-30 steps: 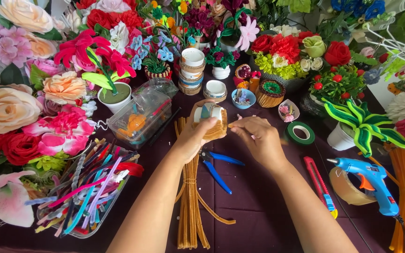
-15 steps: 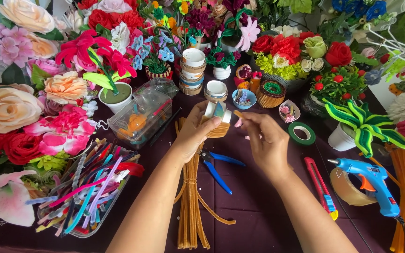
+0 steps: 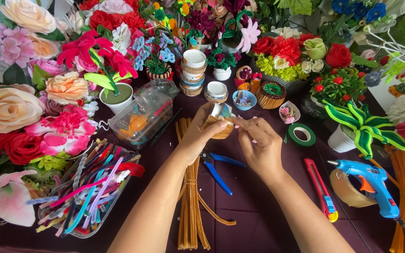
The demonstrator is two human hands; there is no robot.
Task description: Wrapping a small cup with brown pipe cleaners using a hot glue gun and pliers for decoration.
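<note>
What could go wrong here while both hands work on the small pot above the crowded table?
1. The left hand grips the small pot only at its side while the right hand picks at its rim; it might slip and fall.
2. The pliers lie right under the wrists, so a lowered arm may press on them.
3. The stacked cups stand just behind; a forward reach could topple them.

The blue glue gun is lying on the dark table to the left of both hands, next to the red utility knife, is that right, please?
Not quite: the head view shows the blue glue gun on the dark table to the right of both hands, beyond the right hand. It does lie next to the red utility knife.
</note>
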